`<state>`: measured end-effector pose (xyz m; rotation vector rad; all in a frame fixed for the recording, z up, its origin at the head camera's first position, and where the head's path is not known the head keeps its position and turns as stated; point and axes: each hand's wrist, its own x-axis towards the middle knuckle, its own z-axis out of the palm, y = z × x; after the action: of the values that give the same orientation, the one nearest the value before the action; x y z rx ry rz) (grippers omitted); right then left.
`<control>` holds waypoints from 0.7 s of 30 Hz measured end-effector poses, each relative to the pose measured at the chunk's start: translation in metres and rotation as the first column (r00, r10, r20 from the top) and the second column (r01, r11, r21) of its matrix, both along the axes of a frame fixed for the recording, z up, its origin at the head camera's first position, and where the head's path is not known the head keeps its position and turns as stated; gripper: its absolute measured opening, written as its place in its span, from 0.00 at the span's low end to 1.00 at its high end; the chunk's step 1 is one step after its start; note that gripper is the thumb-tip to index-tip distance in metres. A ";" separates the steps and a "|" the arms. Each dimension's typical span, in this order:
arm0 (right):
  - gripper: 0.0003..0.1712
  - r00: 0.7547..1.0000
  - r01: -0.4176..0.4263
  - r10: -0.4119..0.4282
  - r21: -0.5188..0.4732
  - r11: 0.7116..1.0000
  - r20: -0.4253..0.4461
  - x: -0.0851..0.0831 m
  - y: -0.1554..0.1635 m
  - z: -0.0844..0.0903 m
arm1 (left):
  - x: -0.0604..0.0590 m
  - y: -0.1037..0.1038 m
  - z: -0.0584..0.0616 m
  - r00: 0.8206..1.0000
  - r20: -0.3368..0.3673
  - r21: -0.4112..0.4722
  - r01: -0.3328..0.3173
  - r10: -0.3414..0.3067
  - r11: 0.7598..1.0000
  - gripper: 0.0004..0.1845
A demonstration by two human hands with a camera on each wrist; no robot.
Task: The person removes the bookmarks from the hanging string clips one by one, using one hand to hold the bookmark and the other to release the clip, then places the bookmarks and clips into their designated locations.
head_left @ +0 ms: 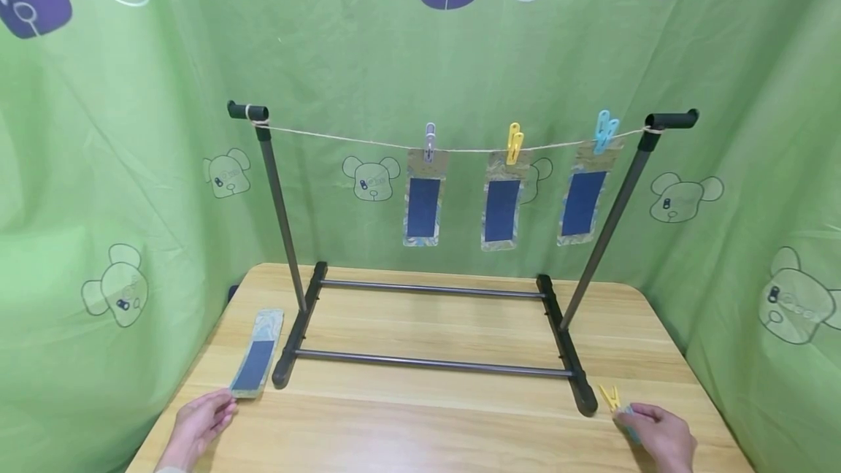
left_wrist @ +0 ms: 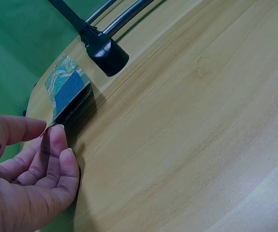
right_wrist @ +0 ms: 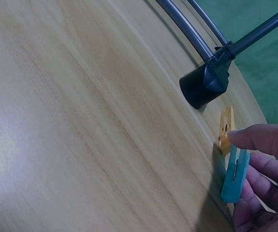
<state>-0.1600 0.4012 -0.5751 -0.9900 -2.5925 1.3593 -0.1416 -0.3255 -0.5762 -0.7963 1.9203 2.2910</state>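
Wooden table (head_left: 434, 414) under both our hands — our left hand (head_left: 197, 425) pinches the near end of a card (head_left: 258, 361) lying beside the rack's (head_left: 430, 320) left foot. Our right hand (head_left: 660, 435) grips a blue peg (right_wrist: 235, 175), fingertip touching a yellow peg (head_left: 610, 397) by the right foot.

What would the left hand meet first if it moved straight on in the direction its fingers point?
Probably the stack of cards directly ahead: the left hand already pinches its near edge. Beyond stands the rack's black foot.

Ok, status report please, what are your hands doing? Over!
Left hand pinches card on table. Right hand holds blue peg, touches yellow peg. Nothing blocking.
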 end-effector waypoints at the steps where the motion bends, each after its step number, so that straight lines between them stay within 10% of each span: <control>1: 0.33 1.000 0.001 -0.001 0.000 1.000 -0.002 0.000 0.000 0.000 | 0.000 0.000 0.000 1.000 0.003 -0.005 -0.002 0.002 1.000 0.09; 21: 0.37 0.998 -0.009 0.012 0.041 0.999 -0.058 0.003 0.003 0.000 | 0.000 0.000 0.004 0.999 0.027 -0.075 -0.035 0.037 0.997 0.06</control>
<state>-0.1565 0.4038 -0.5751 -0.9185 -2.5757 1.3117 -0.1417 -0.3254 -0.5721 -0.8728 2.0064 2.2270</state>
